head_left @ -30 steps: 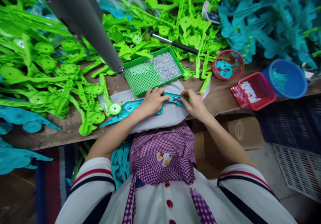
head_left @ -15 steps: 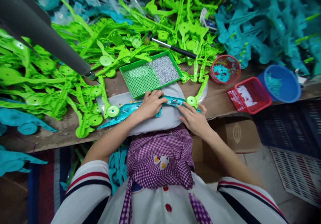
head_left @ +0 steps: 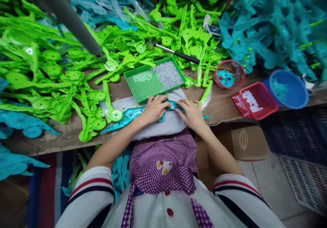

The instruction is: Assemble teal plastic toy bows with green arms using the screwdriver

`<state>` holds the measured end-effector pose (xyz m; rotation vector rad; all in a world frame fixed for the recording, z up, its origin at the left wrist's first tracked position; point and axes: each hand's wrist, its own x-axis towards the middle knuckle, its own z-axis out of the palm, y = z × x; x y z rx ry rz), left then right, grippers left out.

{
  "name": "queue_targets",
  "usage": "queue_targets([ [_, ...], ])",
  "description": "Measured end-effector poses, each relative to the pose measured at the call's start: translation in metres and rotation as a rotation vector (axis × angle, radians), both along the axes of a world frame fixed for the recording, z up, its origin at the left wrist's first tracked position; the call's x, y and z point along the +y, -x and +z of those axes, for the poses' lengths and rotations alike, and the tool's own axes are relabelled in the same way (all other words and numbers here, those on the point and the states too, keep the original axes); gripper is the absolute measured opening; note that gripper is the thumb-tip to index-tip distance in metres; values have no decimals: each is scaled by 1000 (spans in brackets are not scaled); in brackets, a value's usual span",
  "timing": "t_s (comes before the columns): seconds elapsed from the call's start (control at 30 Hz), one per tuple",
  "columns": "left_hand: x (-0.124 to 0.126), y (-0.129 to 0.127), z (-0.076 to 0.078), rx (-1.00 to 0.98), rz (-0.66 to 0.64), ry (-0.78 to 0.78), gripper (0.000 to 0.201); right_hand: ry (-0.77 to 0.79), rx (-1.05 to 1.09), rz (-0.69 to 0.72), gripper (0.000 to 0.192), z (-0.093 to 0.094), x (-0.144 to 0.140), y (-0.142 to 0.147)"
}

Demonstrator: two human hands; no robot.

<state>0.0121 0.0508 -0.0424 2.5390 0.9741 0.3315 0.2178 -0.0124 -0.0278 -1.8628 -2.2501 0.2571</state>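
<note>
A long teal plastic piece point(head_left: 127, 115) lies across a white cloth point(head_left: 168, 124) at the near edge of the brown table point(head_left: 222, 102). My left hand point(head_left: 153, 108) presses down on its middle. My right hand point(head_left: 190, 112) covers the piece just to the right, with the fingertips of both hands almost touching. A green plastic arm with a round disc point(head_left: 115, 115) lies just left of my left hand. Directly beyond my hands sits a green tray point(head_left: 145, 81) with a heap of small silver parts point(head_left: 167, 74) in its right half.
Heaps of green plastic arms point(head_left: 51, 71) cover the left and far table; teal pieces point(head_left: 270, 27) pile at the far right. A hammer point(head_left: 176, 52) lies behind the tray. A round red basket point(head_left: 228, 74), a red square basket point(head_left: 255, 100) and a blue bowl point(head_left: 290, 88) stand at right. A grey pole point(head_left: 66, 15) slants overhead.
My right hand has slid left along the teal piece until it sits next to my left hand. The left hand has stayed pressed on the piece.
</note>
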Motion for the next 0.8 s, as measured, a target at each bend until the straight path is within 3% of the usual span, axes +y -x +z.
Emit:
queue_targets([
  [0.33, 0, -2, -3, 21, -6, 7, 31, 187, 55, 62, 25, 9, 17, -6],
  [0.43, -1, -1, -2, 17, -2, 11, 31, 158, 77, 73, 27, 6, 11, -6],
  [0.53, 0, 0, -1, -2, -4, 27, 30, -62, 181, -29, 30, 11, -5, -6],
  [0.63, 1, 1, -2, -19, -2, 50, 28, -366, 437, -226, 25, 28, -15, -6],
  [0.73, 2, 1, -5, -32, 15, 78, 27, -639, 721, -364, 20, 50, -5, 2],
  [0.8, 2, 1, -7, -38, 31, 97, 28, -749, 827, -379, 24, 63, 13, 12],
])
